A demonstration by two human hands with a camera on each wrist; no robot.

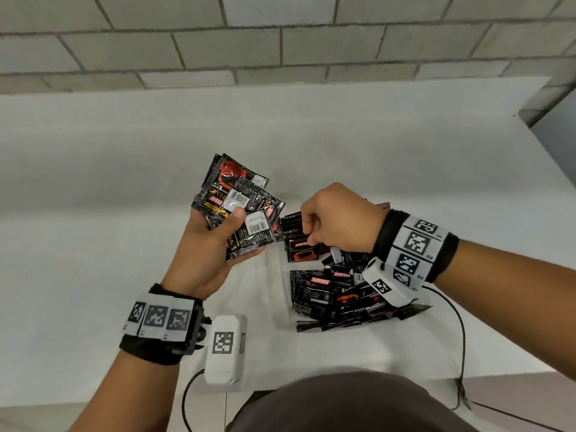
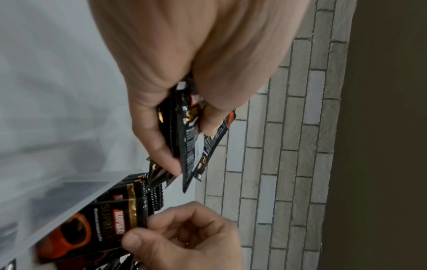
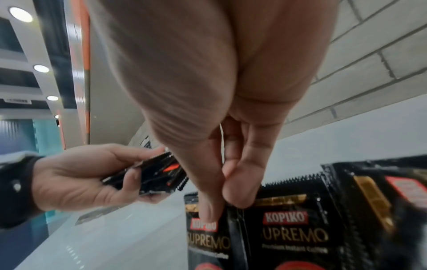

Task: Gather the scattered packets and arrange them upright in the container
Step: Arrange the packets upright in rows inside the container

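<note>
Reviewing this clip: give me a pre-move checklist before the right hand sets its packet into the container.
1. Right hand pinches one packet by its top edge: ok.
2. Left hand holds the gathered stack firmly: ok.
3. Held packet upright: ok in the right wrist view.
4. Container has a free slot: cannot tell.
5. Packets in the container all upright: not ok, several lean or lie flat.

— Where do we have our left hand (image 1: 208, 248)?
— Raised palm-up beside our right hand (image 1: 339, 219), thumb clamped across what it holds.
— And the right grip?
— Knuckles up, thumb and forefinger pinched downward, wrist bent.
</note>
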